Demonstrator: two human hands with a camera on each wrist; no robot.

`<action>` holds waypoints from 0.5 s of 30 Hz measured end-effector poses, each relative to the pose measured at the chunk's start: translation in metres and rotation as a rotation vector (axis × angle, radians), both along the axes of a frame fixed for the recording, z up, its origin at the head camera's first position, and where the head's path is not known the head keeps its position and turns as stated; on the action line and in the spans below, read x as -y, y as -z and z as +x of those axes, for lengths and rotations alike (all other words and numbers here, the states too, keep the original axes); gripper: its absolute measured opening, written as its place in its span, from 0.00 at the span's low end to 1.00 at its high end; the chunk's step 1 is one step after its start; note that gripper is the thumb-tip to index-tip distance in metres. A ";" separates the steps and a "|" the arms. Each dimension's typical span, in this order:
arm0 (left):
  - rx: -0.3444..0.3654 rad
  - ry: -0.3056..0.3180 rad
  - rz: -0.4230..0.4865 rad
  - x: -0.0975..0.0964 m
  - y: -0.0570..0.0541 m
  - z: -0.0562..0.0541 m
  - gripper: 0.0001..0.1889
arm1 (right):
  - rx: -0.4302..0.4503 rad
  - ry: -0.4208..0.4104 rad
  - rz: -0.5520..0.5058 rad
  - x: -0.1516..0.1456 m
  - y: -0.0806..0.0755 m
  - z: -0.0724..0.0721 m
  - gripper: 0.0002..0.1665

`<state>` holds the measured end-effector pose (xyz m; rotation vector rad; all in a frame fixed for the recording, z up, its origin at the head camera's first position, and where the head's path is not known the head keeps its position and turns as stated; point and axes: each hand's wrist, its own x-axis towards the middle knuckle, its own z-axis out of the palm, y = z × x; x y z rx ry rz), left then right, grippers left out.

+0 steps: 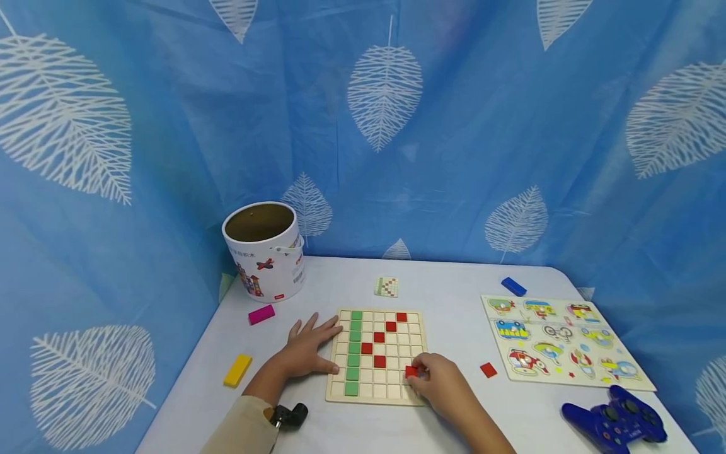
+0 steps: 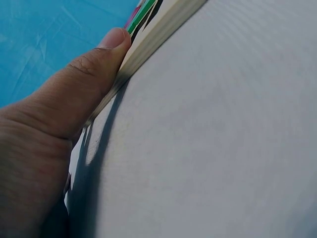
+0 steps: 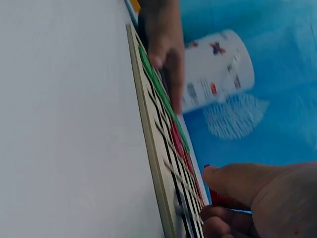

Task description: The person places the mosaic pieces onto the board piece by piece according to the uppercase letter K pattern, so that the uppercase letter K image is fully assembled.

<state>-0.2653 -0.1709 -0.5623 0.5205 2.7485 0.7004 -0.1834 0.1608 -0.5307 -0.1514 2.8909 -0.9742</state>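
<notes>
A wooden grid board (image 1: 394,392) lies on the white table. A column of green square tiles (image 1: 354,348) runs down its left part, and several red tiles (image 1: 367,348) form a slanting line with one more below. My left hand (image 1: 306,350) rests at the board's left edge, fingers spread; in the left wrist view its thumb (image 2: 94,62) touches the board's side. Over the lower right of the grid, my right hand (image 1: 439,379) pinches a red square tile (image 1: 411,372) between thumb and fingers. The right wrist view shows that tile partly hidden by the hand.
A small pattern card (image 1: 387,287) lies behind the board. To the left are a white bucket (image 1: 272,268), a magenta block (image 1: 261,314) and a yellow block (image 1: 237,371). On the right are a loose red tile (image 1: 488,370), blue block (image 1: 513,286), picture puzzle (image 1: 558,378) and blue game controller (image 1: 615,421).
</notes>
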 end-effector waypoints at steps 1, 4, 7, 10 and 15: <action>-0.001 -0.001 -0.002 0.000 0.000 0.000 0.54 | -0.021 -0.039 0.006 0.008 0.001 -0.002 0.14; -0.005 -0.001 0.003 0.000 -0.001 -0.001 0.54 | -0.080 -0.123 0.046 0.025 0.005 -0.006 0.11; -0.007 0.002 0.006 -0.001 -0.002 -0.002 0.53 | -0.110 -0.139 0.079 0.035 0.007 -0.007 0.10; -0.007 -0.001 0.004 -0.001 -0.002 -0.003 0.53 | -0.114 -0.128 0.062 0.038 0.009 -0.007 0.10; -0.007 -0.002 0.007 -0.001 -0.004 -0.002 0.53 | -0.060 -0.091 -0.027 0.030 0.010 -0.008 0.12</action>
